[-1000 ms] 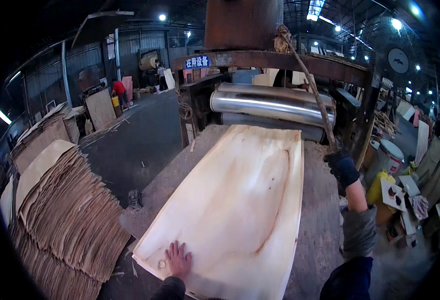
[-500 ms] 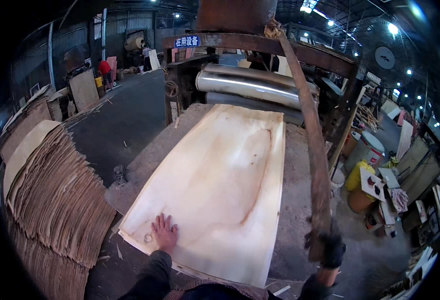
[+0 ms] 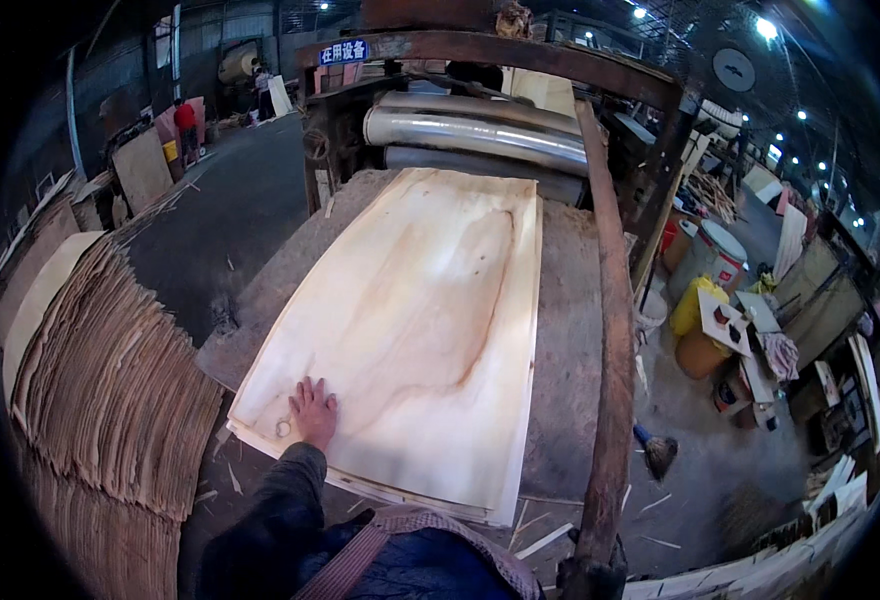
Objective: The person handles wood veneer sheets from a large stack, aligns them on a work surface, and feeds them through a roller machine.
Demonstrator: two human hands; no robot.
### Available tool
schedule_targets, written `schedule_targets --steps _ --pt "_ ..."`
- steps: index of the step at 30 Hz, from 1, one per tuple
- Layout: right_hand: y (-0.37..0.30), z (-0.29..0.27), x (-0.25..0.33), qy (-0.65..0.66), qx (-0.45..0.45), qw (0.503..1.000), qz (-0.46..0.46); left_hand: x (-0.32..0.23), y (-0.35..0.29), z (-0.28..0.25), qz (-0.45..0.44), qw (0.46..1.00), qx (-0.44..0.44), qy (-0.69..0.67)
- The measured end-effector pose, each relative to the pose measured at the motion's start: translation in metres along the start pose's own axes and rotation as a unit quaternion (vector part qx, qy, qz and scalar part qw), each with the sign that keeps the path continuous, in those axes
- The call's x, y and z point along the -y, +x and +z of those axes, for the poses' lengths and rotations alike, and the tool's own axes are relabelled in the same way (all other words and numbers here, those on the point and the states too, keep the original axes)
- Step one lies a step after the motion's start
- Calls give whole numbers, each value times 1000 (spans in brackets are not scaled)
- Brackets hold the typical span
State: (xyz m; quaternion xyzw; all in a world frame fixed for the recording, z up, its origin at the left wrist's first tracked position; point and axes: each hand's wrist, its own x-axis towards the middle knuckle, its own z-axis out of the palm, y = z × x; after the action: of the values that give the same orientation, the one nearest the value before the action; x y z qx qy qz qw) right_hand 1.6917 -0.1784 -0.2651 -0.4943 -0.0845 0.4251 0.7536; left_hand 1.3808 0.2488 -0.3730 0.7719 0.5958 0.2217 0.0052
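Note:
Bare and spread, my left hand [image 3: 314,412] lies flat on the near left corner of a stack of pale wood veneer sheets [image 3: 410,320]. A brown stain line runs down the top sheet. The stack rests on a worn grey table in front of shiny metal rollers [image 3: 480,132]. My right hand [image 3: 592,572], in a dark glove, is closed around the lower end of a long wooden pole [image 3: 614,330] at the bottom edge. The pole stretches away along the right of the veneer, its far end near the rollers. Part of the right hand is hidden by the pole.
A tall pile of brown veneer [image 3: 110,390] stands on the left. A rusty frame beam [image 3: 500,48] crosses above the rollers. Right of the table are a broom [image 3: 658,452], a yellow bag [image 3: 698,306], a lidded drum [image 3: 715,255] and scattered wood strips. People stand far back left.
The pole's far end has dropped from above the frame beam to below it. My right hand has come left and closer to my body. My left hand stays on the veneer; the view has shifted.

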Motion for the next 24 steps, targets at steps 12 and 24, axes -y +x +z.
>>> schedule_targets --steps 12,24 --pt "61 -50 -33 62 17 998 -26 -2 -1 5 13 1000 14 8" --pt "86 -104 -63 -777 41 596 -196 -8 -2 -2 10 999 19 28"
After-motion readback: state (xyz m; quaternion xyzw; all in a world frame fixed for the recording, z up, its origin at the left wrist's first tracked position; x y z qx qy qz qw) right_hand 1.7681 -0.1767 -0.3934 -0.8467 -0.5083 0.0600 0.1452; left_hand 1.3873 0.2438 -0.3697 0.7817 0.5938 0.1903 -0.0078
